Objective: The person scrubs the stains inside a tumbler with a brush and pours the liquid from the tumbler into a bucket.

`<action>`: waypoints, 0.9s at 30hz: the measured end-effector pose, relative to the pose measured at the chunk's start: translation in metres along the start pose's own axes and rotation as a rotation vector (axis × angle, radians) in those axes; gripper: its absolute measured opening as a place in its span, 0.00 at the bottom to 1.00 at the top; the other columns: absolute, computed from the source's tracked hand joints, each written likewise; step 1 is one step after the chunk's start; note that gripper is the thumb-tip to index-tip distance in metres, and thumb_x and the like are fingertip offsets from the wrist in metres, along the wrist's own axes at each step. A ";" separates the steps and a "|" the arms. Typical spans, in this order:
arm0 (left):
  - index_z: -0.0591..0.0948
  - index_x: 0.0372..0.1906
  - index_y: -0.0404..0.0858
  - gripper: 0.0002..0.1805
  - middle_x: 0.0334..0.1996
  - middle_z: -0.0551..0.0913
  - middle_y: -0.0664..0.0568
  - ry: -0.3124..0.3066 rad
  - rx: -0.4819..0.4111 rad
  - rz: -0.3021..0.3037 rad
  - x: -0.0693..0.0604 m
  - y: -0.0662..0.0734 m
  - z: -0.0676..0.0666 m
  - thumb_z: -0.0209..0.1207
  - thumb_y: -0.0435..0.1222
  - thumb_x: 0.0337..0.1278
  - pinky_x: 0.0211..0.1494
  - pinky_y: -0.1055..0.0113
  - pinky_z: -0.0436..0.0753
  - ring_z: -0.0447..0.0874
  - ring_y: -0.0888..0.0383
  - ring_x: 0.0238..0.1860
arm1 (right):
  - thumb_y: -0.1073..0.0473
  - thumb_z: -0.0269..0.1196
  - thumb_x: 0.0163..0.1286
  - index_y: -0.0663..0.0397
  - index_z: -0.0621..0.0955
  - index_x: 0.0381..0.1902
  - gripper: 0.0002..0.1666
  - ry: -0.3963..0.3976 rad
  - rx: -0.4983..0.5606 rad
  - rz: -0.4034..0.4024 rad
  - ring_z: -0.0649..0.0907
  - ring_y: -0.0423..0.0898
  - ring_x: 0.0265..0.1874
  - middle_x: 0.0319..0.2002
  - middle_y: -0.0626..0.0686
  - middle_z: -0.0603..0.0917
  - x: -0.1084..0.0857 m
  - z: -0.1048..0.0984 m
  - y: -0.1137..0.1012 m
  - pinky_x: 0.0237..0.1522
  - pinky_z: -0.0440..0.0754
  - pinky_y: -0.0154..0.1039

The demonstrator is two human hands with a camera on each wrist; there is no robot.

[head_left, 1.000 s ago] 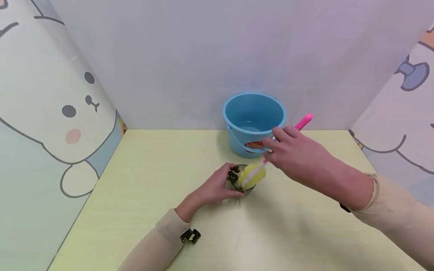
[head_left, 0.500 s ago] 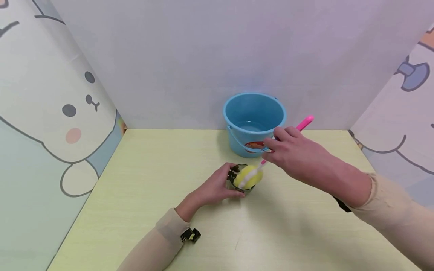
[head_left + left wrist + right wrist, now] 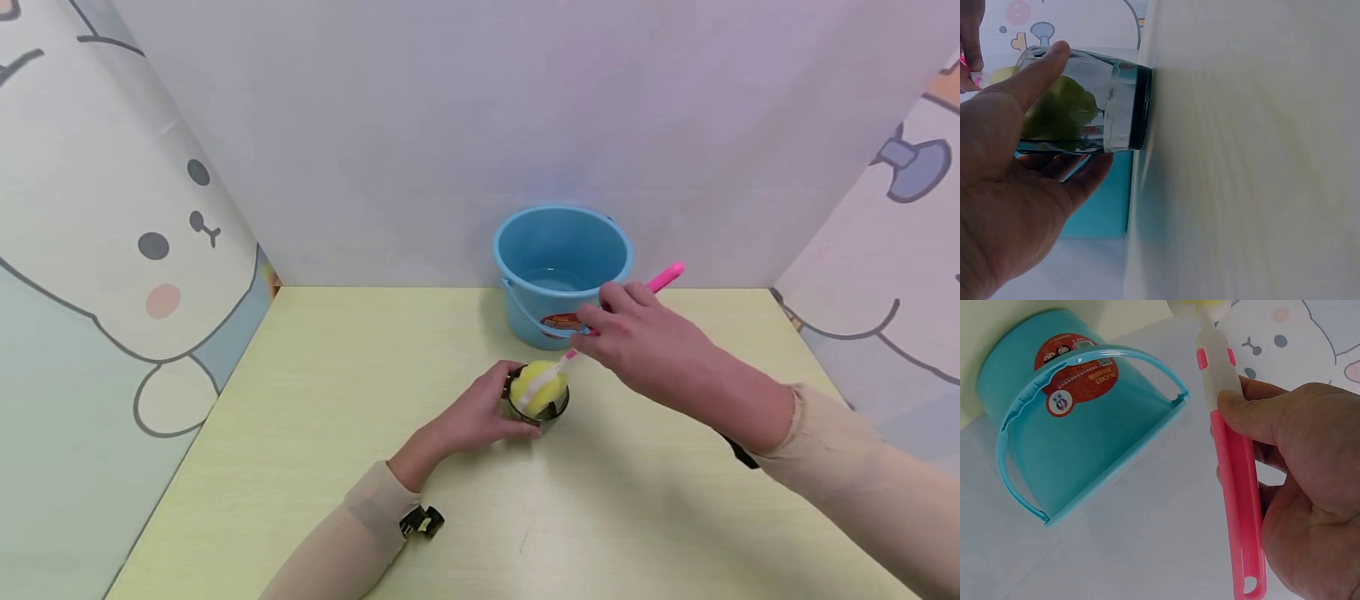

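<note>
My left hand (image 3: 474, 414) grips a dark clear drinking glass (image 3: 1124, 106) from its left side, the thumb and fingers on opposite sides. The glass stands upright with its base on the table. My right hand (image 3: 645, 346) holds a pink and white sponge brush (image 3: 1235, 462) by its handle, thumb on top of the white part. The yellow sponge head (image 3: 538, 387) sits in the mouth of the glass, its lower part showing through the wall in the left wrist view. In the head view the brush leans up to the right.
A light blue bucket (image 3: 525, 304) with its handle hanging down stands behind the glass, near the back wall. Some water seems to lie in it. The pale yellow table (image 3: 360, 358) is bordered by cartoon-printed side panels (image 3: 97, 208).
The right hand has shifted slightly left and down, and the sponge head has moved left, farther over and into the glass. The left hand and glass have stayed in place.
</note>
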State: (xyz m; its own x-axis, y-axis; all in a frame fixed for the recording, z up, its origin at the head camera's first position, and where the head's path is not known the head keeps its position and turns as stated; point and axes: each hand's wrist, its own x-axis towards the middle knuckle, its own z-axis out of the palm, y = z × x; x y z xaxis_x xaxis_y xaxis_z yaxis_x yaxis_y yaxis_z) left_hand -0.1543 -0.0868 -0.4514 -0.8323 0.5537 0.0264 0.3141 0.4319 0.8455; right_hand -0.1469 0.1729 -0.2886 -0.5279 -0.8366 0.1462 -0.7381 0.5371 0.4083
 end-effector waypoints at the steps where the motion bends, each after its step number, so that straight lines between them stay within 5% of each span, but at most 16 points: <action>1: 0.66 0.73 0.38 0.49 0.63 0.77 0.52 0.000 -0.001 0.000 0.000 0.000 0.000 0.83 0.43 0.51 0.68 0.61 0.78 0.79 0.58 0.61 | 0.59 0.90 0.40 0.50 0.90 0.55 0.39 0.005 -0.006 0.003 0.74 0.59 0.45 0.48 0.58 0.80 0.000 0.001 0.000 0.44 0.74 0.50; 27: 0.66 0.73 0.38 0.49 0.63 0.77 0.51 -0.003 0.021 -0.011 -0.001 0.000 -0.001 0.82 0.45 0.52 0.70 0.60 0.77 0.77 0.56 0.64 | 0.56 0.92 0.35 0.55 0.88 0.58 0.47 0.020 -0.147 0.031 0.75 0.60 0.44 0.50 0.61 0.79 -0.004 -0.002 0.002 0.47 0.78 0.51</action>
State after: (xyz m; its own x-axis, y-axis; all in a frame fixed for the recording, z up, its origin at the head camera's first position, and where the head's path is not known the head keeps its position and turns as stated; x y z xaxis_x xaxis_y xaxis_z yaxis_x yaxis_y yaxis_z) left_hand -0.1535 -0.0877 -0.4508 -0.8346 0.5507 0.0154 0.3140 0.4526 0.8346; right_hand -0.1452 0.1772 -0.2865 -0.5398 -0.8229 0.1775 -0.6516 0.5420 0.5308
